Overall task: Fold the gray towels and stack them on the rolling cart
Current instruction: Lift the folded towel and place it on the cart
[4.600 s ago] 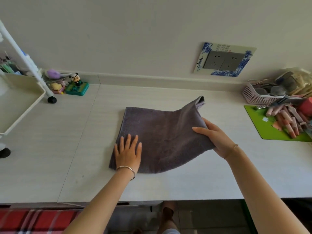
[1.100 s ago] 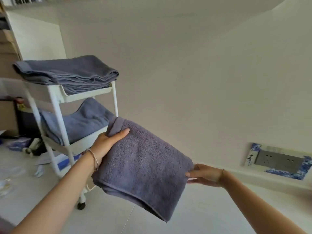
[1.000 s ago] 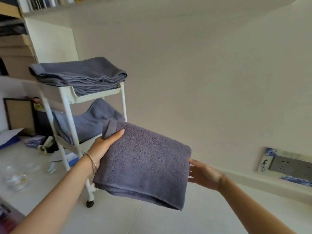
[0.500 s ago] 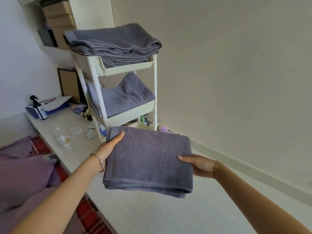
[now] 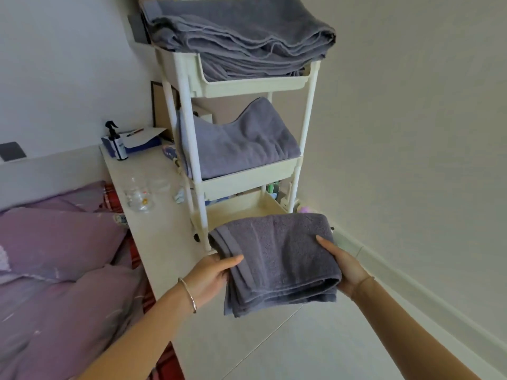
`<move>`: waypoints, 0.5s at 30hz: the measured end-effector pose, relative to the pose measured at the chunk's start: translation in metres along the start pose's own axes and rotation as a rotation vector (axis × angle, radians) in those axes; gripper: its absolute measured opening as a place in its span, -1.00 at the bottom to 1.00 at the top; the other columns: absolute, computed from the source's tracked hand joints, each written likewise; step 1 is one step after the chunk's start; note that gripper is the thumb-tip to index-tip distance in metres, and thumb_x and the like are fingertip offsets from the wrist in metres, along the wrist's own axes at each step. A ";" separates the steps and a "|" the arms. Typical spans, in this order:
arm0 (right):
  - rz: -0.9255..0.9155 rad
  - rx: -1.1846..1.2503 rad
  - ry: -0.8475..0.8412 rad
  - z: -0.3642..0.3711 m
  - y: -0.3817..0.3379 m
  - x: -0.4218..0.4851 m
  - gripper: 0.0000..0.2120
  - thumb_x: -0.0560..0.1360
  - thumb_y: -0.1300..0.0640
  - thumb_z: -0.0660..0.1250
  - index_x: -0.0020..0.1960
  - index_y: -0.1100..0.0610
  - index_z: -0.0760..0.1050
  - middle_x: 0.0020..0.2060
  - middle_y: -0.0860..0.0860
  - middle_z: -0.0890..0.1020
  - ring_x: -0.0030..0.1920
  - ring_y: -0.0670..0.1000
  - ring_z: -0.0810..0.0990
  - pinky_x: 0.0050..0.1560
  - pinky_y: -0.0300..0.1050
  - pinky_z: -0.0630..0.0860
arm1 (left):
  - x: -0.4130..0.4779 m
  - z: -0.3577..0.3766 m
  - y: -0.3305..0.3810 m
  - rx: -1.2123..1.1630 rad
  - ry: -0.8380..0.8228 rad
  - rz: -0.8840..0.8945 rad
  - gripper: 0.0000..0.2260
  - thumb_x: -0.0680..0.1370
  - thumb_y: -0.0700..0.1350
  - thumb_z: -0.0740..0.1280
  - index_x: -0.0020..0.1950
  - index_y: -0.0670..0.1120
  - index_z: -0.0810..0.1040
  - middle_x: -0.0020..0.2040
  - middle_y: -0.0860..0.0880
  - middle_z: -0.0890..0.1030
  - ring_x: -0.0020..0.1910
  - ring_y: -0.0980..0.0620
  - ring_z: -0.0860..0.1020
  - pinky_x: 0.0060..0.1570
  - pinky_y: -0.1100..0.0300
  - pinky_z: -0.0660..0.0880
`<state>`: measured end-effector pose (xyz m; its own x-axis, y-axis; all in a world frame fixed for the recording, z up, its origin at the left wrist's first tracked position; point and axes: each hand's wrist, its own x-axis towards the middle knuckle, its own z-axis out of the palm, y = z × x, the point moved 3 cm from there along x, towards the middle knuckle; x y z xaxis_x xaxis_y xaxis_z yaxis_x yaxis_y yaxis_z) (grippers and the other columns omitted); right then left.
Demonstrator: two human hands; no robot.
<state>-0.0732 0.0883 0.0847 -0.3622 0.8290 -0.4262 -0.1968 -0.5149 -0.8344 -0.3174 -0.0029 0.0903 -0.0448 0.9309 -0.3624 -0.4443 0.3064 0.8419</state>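
Folded gray terry towel (image 5: 277, 259): held level before the white 3-tier plastic rolling cart (image 5: 247, 85), over the pale desk (image 5: 153, 215).
Left hand (image 5: 208, 278): pinched the left edge, thumb on top.
Right hand (image 5: 345, 267): pinched the right edge likewise.
Handling: probably soft, light, floppy; best gripped at both sides.

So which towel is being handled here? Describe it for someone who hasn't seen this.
Find the white three-tier cart by the wall, with gray towels on its top and middle tiers. Before its lowest tier, a folded towel sits between the left hand and right hand. It alone is off the cart, held in the air.
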 end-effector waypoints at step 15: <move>-0.267 -0.512 0.013 0.058 -0.040 0.143 -0.41 0.44 -0.18 0.36 0.35 0.10 0.38 0.19 0.01 0.57 0.18 0.07 0.55 0.28 0.04 0.45 | 0.099 -0.001 0.017 0.302 0.580 0.427 -0.34 0.43 -0.05 0.46 0.44 -0.06 0.22 0.27 0.02 0.47 0.18 0.02 0.47 0.19 0.18 0.38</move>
<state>-0.1701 0.2144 0.0772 -0.3484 0.9201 -0.1792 0.1876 -0.1189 -0.9750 -0.3298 0.0942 0.0683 -0.6545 0.7534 -0.0640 -0.0244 0.0635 0.9977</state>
